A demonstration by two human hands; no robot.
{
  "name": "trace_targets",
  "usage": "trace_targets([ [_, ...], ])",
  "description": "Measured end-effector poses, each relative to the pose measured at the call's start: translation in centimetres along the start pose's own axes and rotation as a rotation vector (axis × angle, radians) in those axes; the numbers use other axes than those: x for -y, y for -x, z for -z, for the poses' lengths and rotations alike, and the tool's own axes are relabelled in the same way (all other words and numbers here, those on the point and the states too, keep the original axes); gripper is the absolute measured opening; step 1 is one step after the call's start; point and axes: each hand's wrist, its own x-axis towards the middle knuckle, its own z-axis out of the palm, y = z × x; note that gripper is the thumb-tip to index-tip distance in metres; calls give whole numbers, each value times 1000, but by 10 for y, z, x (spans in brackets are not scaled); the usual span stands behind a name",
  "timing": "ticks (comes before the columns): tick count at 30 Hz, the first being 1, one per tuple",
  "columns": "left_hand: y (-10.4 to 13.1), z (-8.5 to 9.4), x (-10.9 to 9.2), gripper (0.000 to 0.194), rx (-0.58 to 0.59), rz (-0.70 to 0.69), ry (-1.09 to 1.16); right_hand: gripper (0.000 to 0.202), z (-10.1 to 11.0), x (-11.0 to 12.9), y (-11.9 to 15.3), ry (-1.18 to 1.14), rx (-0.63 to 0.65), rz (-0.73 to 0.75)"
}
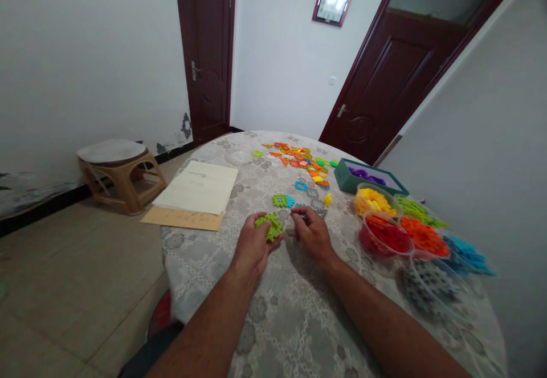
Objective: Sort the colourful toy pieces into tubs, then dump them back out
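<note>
My left hand (253,245) is closed around a lime-green interlocking toy piece (270,227) with toothed edges, held just over the tablecloth. To its right, my right hand (313,232) has its thumb and index finger brought together. What that pinch holds, if anything, is hidden. The two hands are a small gap apart. Just beyond them lie an olive-green toothed piece (280,200) and a light-blue piece (290,201) against it. Farther up the table is a blue frame-shaped piece (301,186), and a small yellow piece (327,199) lies beyond my right hand.
A pile of mostly orange pieces (294,157) lies toward the back. At right stand a green box (348,179) with purple pieces and several clear tubs, including one of red pieces (386,235) and one of grey pieces (429,284). Papers (199,187) lie at left; a stool (119,175) stands beyond.
</note>
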Motion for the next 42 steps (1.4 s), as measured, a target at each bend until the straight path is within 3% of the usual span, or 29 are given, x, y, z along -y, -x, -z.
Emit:
trace_targets([
  [5,-2,0,-4,35,-63,-9,78,38,5,-11,-43,503,25,321],
  [12,-4,0,-6,30,-66,-6,76,43,-26,-21,-80,805,168,161],
  [15,-4,0,-8,28,-71,-10,84,44,-33,-20,-81,814,145,132],
  [18,-5,0,-9,24,-71,-21,87,48,-32,-16,-78,723,107,179],
  [22,-7,1,-9,18,-79,-38,85,37,-21,-6,-72,433,25,263],
  [26,-9,0,-11,13,-60,-65,91,35,-8,8,-56,66,-82,110],
  [29,-9,-3,-11,14,-36,-57,88,36,-7,17,-33,-181,27,-31],
  [31,-7,-5,-11,18,-10,-61,74,33,-11,19,-16,-196,87,-29],
  [36,-3,-4,-10,36,-8,-29,-95,27,-27,13,6,26,23,113],
  [42,-14,6,-7,37,25,-75,-158,47,-39,3,5,-226,66,-73],
])
